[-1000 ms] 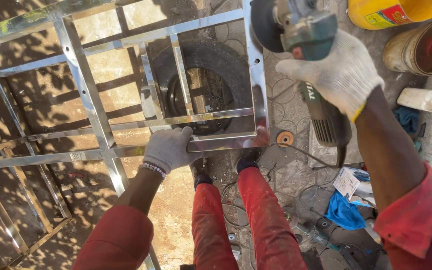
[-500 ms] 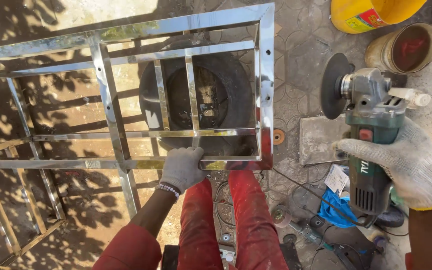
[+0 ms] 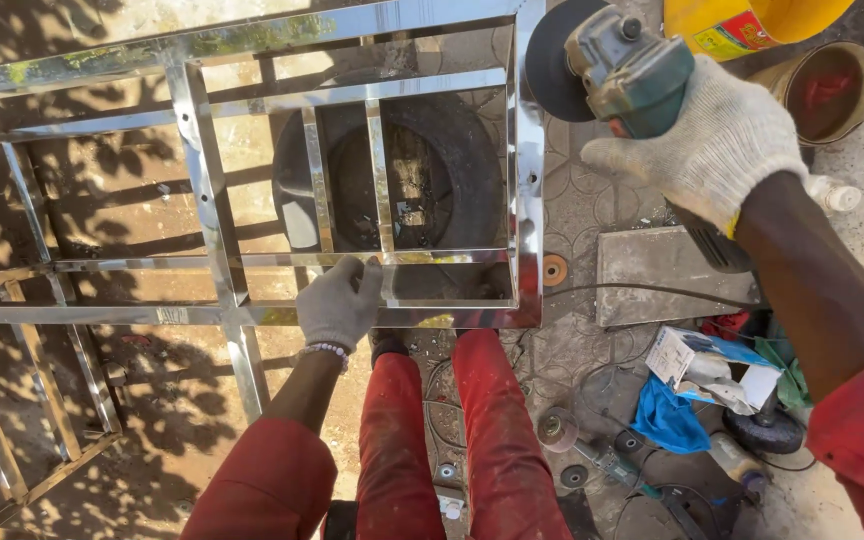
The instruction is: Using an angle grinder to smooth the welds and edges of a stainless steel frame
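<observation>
A shiny steel frame (image 3: 214, 190) of square tubes lies flat over a black tyre (image 3: 457, 170). My left hand (image 3: 337, 305), in a grey knit glove, rests on the frame's near rail beside a short upright bar. My right hand (image 3: 717, 150), in a white glove, grips a green angle grinder (image 3: 617, 65) held up in the air by the frame's right corner. Its dark disc (image 3: 552, 60) sits just right of the frame's right rail. My red trouser legs (image 3: 452, 440) stand below the frame.
A yellow container (image 3: 752, 25) and a rusty bucket (image 3: 832, 90) stand at the top right. A grey slab (image 3: 667, 275), an orange disc (image 3: 554, 270), a blue cloth (image 3: 672, 420), a small box (image 3: 712, 365), a second grinder (image 3: 617, 465) and cables lie on the paved ground at right.
My right hand has lifted the grinder from low on the right up towards the frame's right corner. My left hand has stayed on the near rail.
</observation>
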